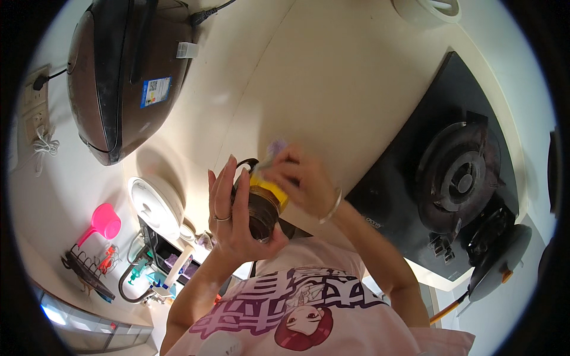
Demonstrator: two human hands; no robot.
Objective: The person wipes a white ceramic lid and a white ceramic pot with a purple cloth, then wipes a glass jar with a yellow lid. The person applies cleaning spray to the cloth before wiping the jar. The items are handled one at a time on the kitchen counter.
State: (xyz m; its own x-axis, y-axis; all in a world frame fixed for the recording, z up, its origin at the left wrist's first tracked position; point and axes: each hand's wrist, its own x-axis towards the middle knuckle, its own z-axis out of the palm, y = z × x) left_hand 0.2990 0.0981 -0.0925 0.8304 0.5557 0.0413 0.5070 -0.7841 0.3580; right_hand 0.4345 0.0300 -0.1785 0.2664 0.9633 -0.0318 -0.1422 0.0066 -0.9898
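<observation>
Just above my apron, my left hand [240, 222] wraps around a dark brown jar or bottle [262, 213] with a yellow band or label [271, 187], held tilted. A black loop, perhaps a handle, shows behind its fingers. My right hand [300, 178] is at the upper end of the jar, its fingers bent and blurred. A small pale purple thing [277, 147], blurred, shows at those fingertips; I cannot tell what it is. Which part of the jar the right fingers touch is hidden.
A brown and black countertop appliance [133, 89] stands at upper left, with a white lidded pot [156, 207] below it. To the right lies a black gas hob [401, 178] with a burner [464, 182]; a pan lid [501, 262] is at lower right. A sink area [171, 258] lies at lower left.
</observation>
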